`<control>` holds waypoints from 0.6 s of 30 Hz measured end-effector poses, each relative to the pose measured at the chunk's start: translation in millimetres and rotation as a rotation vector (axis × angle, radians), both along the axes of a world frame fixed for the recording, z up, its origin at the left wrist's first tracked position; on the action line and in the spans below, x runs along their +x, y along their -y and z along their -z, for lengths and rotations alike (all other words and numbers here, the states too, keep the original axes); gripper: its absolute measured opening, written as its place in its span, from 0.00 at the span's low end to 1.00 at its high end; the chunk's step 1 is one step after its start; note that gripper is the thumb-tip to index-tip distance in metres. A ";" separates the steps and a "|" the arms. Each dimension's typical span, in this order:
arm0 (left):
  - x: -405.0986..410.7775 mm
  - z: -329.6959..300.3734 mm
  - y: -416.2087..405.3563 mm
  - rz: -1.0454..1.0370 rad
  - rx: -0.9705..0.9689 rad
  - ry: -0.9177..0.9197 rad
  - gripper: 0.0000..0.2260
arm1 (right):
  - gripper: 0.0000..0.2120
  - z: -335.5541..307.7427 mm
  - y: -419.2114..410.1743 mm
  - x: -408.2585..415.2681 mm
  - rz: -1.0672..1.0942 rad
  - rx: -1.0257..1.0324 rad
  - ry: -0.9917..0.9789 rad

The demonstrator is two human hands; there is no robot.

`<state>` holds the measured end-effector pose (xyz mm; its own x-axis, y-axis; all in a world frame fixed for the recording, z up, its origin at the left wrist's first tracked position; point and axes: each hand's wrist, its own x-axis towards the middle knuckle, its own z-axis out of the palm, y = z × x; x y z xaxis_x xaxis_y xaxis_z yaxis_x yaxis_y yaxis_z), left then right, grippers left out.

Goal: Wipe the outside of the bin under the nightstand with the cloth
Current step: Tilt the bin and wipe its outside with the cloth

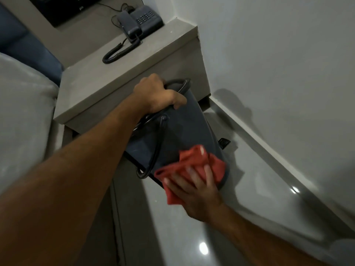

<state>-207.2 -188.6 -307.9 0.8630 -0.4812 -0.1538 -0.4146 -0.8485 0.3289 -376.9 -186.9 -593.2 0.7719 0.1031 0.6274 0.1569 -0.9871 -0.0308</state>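
A dark blue bin (182,131) with a thin black swing handle stands tilted on the floor in front of the grey nightstand (123,87). My left hand (159,93) grips the bin's top rim and holds it tipped. A red cloth (192,166) is pressed flat against the bin's lower side by my right hand (196,191), fingers spread over the cloth. The bin's opening and far side are hidden from me.
A dark corded telephone (138,22) sits on the nightstand top. A grey bed edge (23,112) lies to the left. The white wall (278,73) and its skirting run along the right. Glossy grey floor (192,237) stretches below the bin.
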 end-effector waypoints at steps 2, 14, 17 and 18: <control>-1.1 -0.2 -7.6 0.003 0.000 0.007 0.19 | 0.34 -27.8 4.5 26.9 0.033 0.235 0.098; -13.9 -8.8 -34.6 -0.023 -0.028 -0.008 0.27 | 0.37 15.5 -5.7 -24.8 0.261 0.479 -0.114; -13.6 -5.9 -35.0 -0.017 -0.029 0.001 0.28 | 0.36 -5.6 -28.3 -16.3 0.076 0.200 -0.083; -12.4 -4.7 -34.9 -0.022 -0.035 0.005 0.29 | 0.34 -13.6 -34.0 -7.9 -0.026 0.060 -0.097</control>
